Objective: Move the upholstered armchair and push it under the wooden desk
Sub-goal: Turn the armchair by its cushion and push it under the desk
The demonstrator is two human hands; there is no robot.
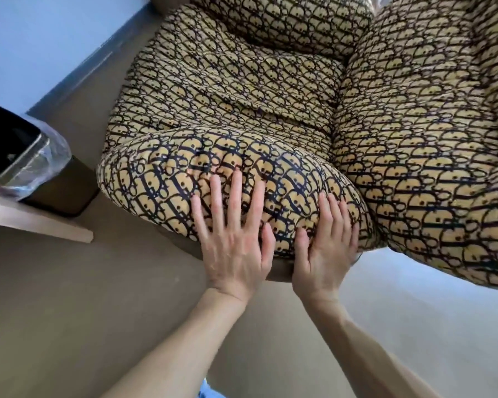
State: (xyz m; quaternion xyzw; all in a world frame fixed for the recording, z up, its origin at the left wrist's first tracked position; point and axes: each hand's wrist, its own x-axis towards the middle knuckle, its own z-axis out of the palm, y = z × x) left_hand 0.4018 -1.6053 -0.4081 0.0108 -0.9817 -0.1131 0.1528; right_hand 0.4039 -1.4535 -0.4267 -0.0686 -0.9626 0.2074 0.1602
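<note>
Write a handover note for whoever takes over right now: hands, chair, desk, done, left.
Left hand: open, palm and spread fingers flat against the padded armrest of the armchair.
Right hand: open, fingers curved over the same armrest's right end, beside the left hand.
Neither hand is closed around anything; both look set to push.
Wooden desk: only an edge shows at lower left, with a bin lined with clear plastic behind it.
Done: hands placed on the chair.
Left: the chair is not under the desk; it sits out on the floor, to the right of the desk edge. Push it in.
</note>
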